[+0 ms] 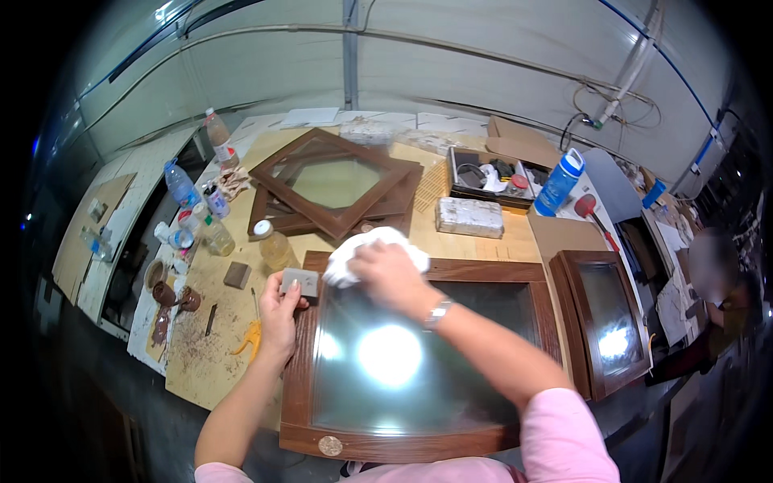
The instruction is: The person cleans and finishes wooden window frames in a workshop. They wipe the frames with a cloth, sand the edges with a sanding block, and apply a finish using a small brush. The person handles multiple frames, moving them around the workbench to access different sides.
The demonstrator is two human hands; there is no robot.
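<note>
A brown wood-framed glass door panel (pixel 299 386) lies flat in front of me, with bright light reflected in its glass. My right hand (pixel 392 276) is closed on a bunched white cloth (pixel 341 267) at the panel's far left corner, over the frame and glass edge. Between thumb and fingers, my left hand (pixel 278 326) grips a small grey sanding block (pixel 301 282) above the left rail of the frame. A round brownish disc (pixel 330 445) sits on the near left corner of the frame.
More brown frames (pixel 322 211) are stacked behind the panel, and narrower ones (pixel 604 322) lie at right. Bottles, including one of yellowish liquid (pixel 276 251), line the left side near a brown block (pixel 237 274) and a yellow tool (pixel 249 341). A tool tray (pixel 483 189) and blue bottle (pixel 558 185) stand behind.
</note>
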